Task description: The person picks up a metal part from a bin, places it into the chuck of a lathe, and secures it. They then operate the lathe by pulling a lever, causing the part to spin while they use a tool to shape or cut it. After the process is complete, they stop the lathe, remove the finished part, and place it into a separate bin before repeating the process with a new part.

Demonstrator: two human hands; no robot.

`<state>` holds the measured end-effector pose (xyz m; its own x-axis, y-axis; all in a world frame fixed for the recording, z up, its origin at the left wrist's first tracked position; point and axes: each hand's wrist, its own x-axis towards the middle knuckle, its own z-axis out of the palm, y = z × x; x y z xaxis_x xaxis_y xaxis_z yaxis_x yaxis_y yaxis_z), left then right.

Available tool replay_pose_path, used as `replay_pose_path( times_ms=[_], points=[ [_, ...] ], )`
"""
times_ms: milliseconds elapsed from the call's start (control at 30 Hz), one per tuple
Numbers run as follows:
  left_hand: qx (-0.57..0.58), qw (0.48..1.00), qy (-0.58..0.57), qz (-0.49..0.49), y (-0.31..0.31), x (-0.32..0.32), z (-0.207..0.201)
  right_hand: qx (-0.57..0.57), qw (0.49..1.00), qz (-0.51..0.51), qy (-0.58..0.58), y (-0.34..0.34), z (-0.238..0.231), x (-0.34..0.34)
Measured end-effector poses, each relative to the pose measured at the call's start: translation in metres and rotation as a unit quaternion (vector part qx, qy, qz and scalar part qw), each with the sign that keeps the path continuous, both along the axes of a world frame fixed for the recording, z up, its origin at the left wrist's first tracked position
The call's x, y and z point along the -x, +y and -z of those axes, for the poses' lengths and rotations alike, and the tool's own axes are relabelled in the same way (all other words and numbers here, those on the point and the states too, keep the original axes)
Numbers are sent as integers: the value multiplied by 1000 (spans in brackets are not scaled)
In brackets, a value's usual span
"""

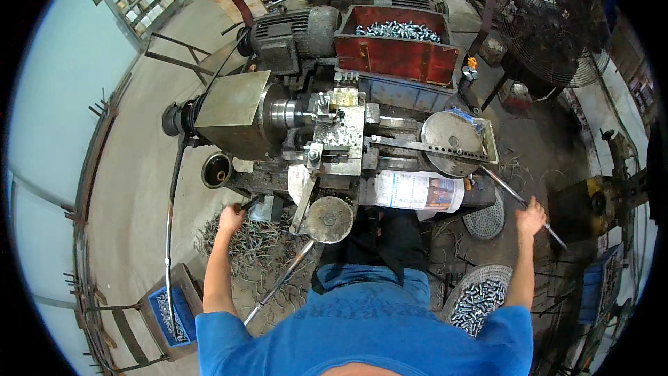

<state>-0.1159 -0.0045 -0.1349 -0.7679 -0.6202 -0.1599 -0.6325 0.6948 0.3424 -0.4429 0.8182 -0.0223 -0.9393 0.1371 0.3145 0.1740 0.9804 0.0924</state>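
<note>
1. The left hand (pixel 230 218) was closed around a small dark handle (pixel 247 203) on the left side of the big metal machine (pixel 292 132).
2. The right hand (pixel 531 218) gripped a long thin metal lever (pixel 518 198) that ran out from a round plate (pixel 454 135).
3. A pile of curly metal scraps (pixel 254 247) lay just under the left hand.
4. A round handwheel (pixel 329 219) and a newspaper (pixel 417 190) sat between the two hands.
5. A basket of shiny bolts (pixel 476 301) stood by the right arm.
6. A red bin (pixel 396 52) of bolts was behind the machine.
</note>
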Motion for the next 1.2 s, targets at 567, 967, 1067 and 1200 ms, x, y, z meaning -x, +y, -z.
replay_pose_path(
  times_ms=[567,967,1067,1200],
  points=[
    [148,975,-168,12,40,30,57,263,945,-181,-67,-121,-1,-101],
    [2,999,44,-4,-15,-18,-130,243,704,-666,34,-412,-165,-4],
    [151,965,207,-62,-50,-71,-184,119,691,-713,16,-504,-163,-1],
    [166,949,89,-253,-45,-138,-200,-79,742,-659,-97,-569,-151,-7]
  ],
)
